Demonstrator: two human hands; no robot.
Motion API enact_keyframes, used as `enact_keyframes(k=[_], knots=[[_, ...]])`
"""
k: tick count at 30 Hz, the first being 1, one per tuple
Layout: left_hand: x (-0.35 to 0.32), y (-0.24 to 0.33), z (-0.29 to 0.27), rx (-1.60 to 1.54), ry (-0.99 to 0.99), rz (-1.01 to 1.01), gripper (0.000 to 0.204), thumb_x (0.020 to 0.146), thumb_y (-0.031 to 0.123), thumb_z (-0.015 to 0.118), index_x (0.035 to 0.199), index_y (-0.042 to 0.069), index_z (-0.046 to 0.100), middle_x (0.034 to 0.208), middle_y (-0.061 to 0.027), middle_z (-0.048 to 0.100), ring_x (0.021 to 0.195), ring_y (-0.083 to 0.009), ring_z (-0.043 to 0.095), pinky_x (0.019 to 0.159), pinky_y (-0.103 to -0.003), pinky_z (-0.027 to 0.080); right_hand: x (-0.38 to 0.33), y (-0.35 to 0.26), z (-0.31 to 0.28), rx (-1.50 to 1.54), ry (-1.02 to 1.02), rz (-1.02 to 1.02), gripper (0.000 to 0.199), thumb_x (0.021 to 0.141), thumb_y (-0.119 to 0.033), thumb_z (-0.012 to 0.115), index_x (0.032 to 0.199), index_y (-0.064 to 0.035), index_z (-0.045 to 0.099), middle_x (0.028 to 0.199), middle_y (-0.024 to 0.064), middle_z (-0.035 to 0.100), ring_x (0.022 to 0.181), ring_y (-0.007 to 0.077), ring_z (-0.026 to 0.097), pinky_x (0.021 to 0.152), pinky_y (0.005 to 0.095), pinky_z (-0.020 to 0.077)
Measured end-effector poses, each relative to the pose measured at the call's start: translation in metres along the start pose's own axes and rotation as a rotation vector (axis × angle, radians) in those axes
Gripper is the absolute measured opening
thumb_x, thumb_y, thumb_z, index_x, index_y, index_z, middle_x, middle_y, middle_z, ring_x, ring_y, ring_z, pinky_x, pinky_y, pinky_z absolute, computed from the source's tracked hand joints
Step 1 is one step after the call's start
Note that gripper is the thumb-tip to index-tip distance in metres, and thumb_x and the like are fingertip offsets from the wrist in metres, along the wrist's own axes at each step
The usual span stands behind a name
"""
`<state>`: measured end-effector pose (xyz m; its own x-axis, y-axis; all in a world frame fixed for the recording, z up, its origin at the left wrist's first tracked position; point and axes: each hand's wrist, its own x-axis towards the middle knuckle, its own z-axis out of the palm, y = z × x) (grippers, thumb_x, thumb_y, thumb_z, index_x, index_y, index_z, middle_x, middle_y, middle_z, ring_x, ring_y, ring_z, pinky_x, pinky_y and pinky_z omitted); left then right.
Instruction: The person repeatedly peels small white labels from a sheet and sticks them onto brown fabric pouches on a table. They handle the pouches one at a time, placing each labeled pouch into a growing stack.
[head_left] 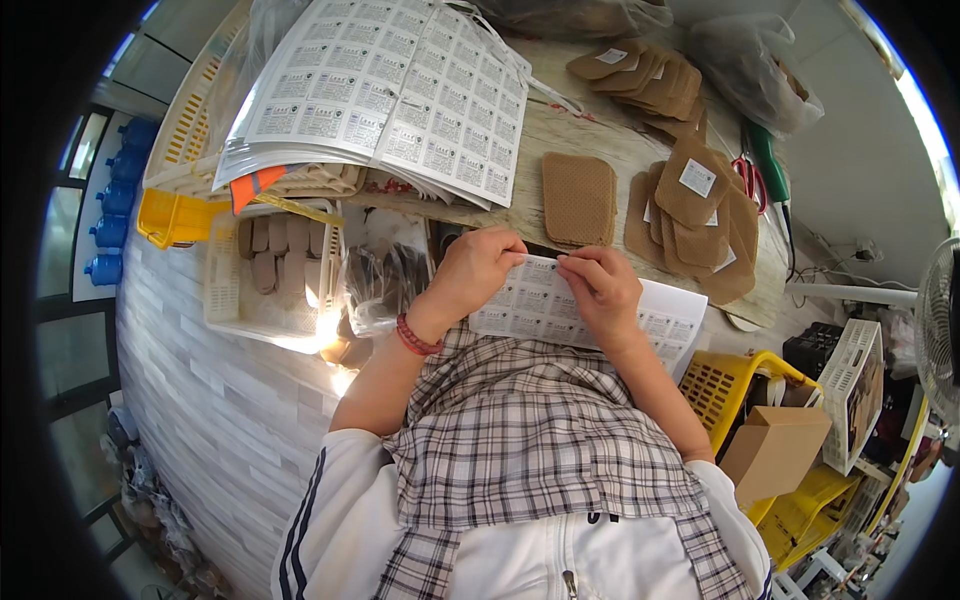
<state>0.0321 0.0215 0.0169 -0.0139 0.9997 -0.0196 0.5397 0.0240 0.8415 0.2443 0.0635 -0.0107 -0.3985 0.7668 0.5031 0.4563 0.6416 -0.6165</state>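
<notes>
A white sheet of printed labels (525,303) lies across my lap at the table's front edge, its right end reaching past my right wrist. My left hand (472,268) pinches the sheet's upper edge, thumb and forefinger together. A little to the right, my right hand (604,287) is closed on the same edge, its fingertips bent over the paper. Whether a single label is between the fingertips is too small to tell. Just beyond my hands sits a neat stack of brown textured pads (580,200) with rounded corners. To its right, more brown pads (690,215) lie loosely piled, some bearing a white label.
A thick stack of label sheets (400,90) covers the table's left side. More pads (650,80), red-handled scissors (748,180), a green-handled tool (768,165) and a plastic bag (755,75) lie at right. Crates (225,300) (740,375) and a fan (940,330) flank me.
</notes>
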Motion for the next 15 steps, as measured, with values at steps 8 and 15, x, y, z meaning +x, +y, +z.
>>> enact_keyframes(k=[8, 15], knots=[[0.008, -0.005, 0.002, -0.054, -0.039, -0.094, 0.013, 0.087, 0.009, 0.068, 0.094, -0.002, 0.07, 0.08, -0.0121, 0.069, 0.071, -0.0182, 0.064, 0.067, -0.032, 0.049, -0.002, -0.002, 0.006, 0.085, 0.013, -0.016, 0.018, 0.071, 0.002, 0.075, 0.085, -0.0082, 0.07, 0.101, 0.0081, 0.066, 0.094, 0.0268, 0.061, 0.08, 0.0354, 0.0498], [0.016, -0.001, -0.001, -0.134, -0.127, -0.199, 0.01, 0.085, 0.006, 0.068, 0.092, -0.001, 0.069, 0.085, -0.0115, 0.07, 0.075, -0.0193, 0.066, 0.07, -0.032, 0.051, -0.001, 0.004, -0.019, 0.736, -0.091, 0.254, 0.007, 0.087, -0.002, 0.07, 0.088, -0.0062, 0.064, 0.105, 0.0068, 0.058, 0.098, 0.0192, 0.056, 0.086, 0.0308, 0.0447]])
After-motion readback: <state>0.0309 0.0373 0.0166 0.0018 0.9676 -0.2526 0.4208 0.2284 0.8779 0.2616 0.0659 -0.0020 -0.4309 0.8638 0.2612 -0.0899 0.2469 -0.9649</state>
